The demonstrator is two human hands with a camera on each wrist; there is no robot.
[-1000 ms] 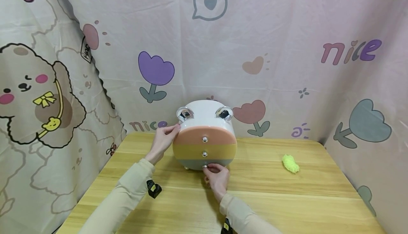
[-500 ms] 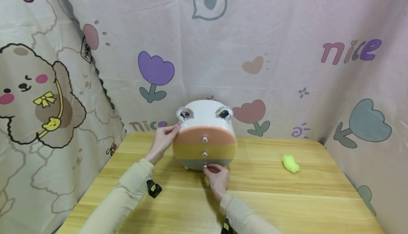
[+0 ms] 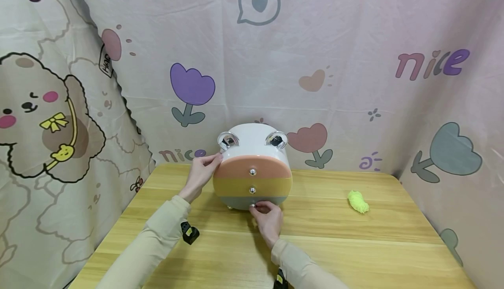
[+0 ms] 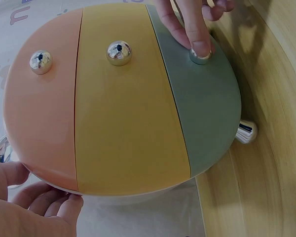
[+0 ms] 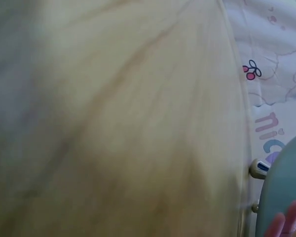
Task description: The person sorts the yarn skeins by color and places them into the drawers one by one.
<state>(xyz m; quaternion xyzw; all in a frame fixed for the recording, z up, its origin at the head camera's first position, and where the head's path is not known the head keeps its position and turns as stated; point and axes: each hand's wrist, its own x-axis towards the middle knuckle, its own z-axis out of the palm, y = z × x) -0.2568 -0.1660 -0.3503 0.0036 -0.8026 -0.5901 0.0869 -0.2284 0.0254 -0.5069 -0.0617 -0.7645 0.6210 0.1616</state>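
A small rounded drawer box [image 3: 253, 142] stands on the table, white on top with two shiny eye-like rings. Its front has an orange drawer [image 4: 44, 108], a yellow drawer [image 4: 123, 113] and a grey-green drawer [image 4: 200, 108], each with a silver knob. My left hand [image 3: 201, 173] holds the box's upper left edge, thumb and fingers against the rim. With thumb and fingertips, my right hand [image 3: 269, 222] pinches the bottom knob [image 4: 200, 58] of the grey-green drawer. All three drawers sit flush. Only some right fingers [image 5: 291, 219] show in the right wrist view.
A neon-yellow bundle of yarn [image 3: 358, 202] lies on the wooden table [image 3: 334, 254] to the right of the box. Close behind the box hangs a printed cloth [image 3: 252, 70], with more cloth at both sides. Short metallic feet [image 4: 246, 132] support the box.
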